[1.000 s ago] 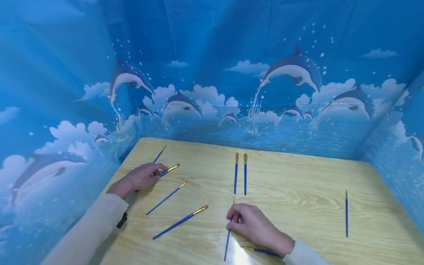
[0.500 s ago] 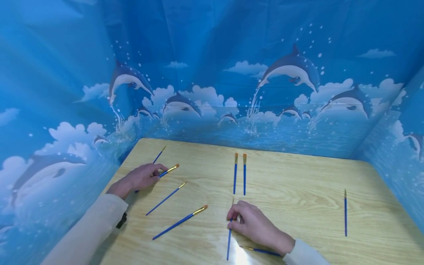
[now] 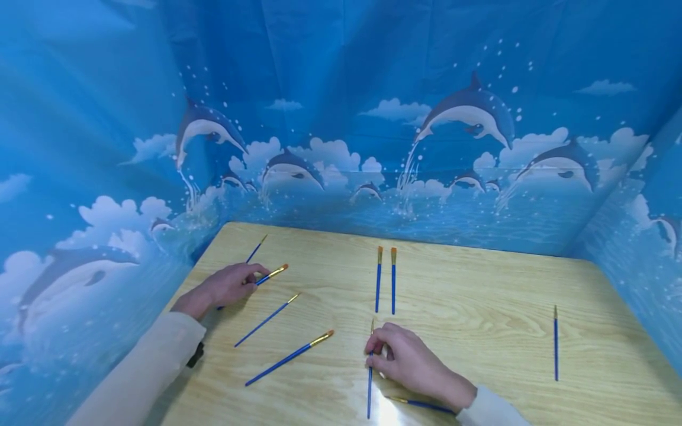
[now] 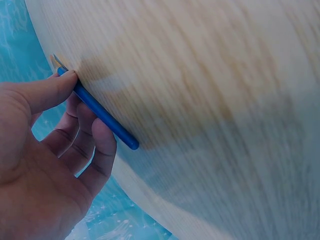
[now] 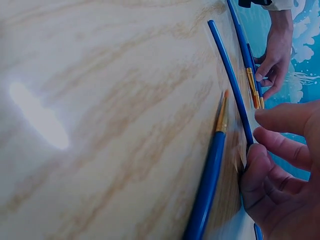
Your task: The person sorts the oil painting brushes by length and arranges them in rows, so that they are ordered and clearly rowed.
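My left hand (image 3: 229, 285) pinches a blue-handled paintbrush (image 3: 275, 272) over the table's left side; its orange-brown bristles point right and away. In the left wrist view, the thumb and fingers grip this paintbrush (image 4: 107, 117) by its handle. Near the table's middle, my right hand (image 3: 407, 362) pinches a thin paintbrush (image 3: 369, 390) between thumb and fingers. That brush lies nearly straight, tip away from me, its handle's blue end (image 5: 225, 60) showing in the right wrist view. Under the right wrist lies another paintbrush (image 3: 421, 404), partly hidden by the forearm.
Two flat paintbrushes stand side by side, a left one (image 3: 379, 281) and a right one (image 3: 393, 281). Slanted brushes lie left of centre: a thin one (image 3: 266, 319) and a thicker one (image 3: 290, 358). One thin brush (image 3: 257, 248) lies behind my left hand, another (image 3: 556, 346) far right.
The thin paintbrush in my right hand has turned slightly; its near end shifted right and its tip a little left, so it lies straighter. My left hand has stayed in place.
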### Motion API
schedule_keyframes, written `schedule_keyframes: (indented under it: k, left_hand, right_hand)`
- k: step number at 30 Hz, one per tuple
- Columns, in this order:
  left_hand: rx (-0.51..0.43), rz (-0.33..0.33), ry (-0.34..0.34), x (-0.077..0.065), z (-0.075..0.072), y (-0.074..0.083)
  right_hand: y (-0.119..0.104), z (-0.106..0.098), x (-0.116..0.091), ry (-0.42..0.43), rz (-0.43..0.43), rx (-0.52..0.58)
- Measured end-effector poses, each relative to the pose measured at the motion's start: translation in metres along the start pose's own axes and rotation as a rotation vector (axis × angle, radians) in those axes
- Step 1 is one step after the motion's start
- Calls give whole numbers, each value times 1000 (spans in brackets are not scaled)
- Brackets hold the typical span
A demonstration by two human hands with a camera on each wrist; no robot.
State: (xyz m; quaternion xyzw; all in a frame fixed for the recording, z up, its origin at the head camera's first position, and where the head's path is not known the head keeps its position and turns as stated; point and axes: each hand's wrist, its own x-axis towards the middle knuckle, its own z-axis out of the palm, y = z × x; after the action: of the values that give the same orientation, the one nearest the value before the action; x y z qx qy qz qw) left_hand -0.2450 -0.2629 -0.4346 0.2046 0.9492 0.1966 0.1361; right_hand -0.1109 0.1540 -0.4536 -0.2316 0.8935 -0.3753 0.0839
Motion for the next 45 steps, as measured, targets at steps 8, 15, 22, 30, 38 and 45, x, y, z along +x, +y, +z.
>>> schedule_keyframes:
  k: [8,15,22,30,38,45]
  left_hand:
    - [-21,-18,-15,2,2,-1]
    - [-27,-10,-16,1,-1,-2]
    - [-32,-1,-17,1,-4,-1]
    - [-36,-3,-16,1,-1,-1]
    - [-40,-20,-29,2,-2,0]
    - [-55,-14,-35,0,-4,2]
  right_hand:
    - [12,-28,-18,20,-15,71]
    - [34,-53,-48,-40,30,151]
    - [49,-57,-77,-91,-51,186]
    - [57,-57,-89,-127,-155,124]
    - [58,-58,-87,-223,-79,83]
    - [58,-56,-89,-213,-124,89]
